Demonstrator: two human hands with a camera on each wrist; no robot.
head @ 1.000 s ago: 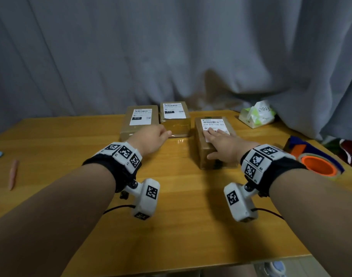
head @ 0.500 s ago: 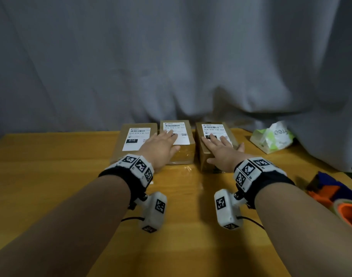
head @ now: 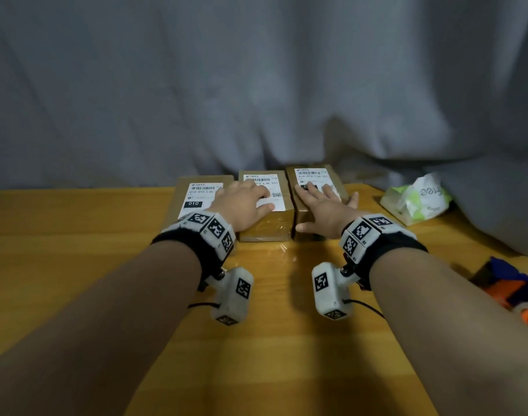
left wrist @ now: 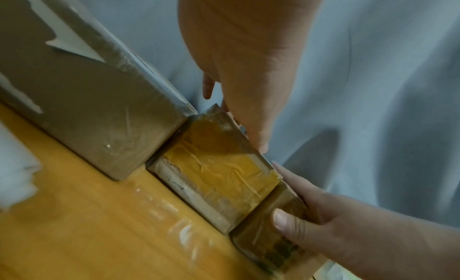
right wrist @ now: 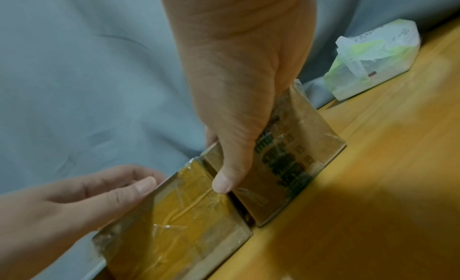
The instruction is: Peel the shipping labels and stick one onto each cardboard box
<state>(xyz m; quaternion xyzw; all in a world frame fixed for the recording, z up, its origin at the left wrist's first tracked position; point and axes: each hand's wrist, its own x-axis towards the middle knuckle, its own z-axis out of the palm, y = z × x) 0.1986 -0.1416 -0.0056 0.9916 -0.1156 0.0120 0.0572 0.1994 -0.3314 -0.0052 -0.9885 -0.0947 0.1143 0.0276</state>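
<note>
Green tissue pack (head: 415,199) beside boxes (head: 264,229)

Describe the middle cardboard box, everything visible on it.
The middle cardboard box is a small brown carton wrapped in glossy, wrinkled clear tape, lying flat on the wooden table at its far edge before the grey curtain. A white shipping label with barcode and QR code covers its top. The left hand rests on that label, fingers fairly straight. Boxes flank it closely on both sides, the right one touching or nearly so. The right hand lies on that neighbour.
</note>
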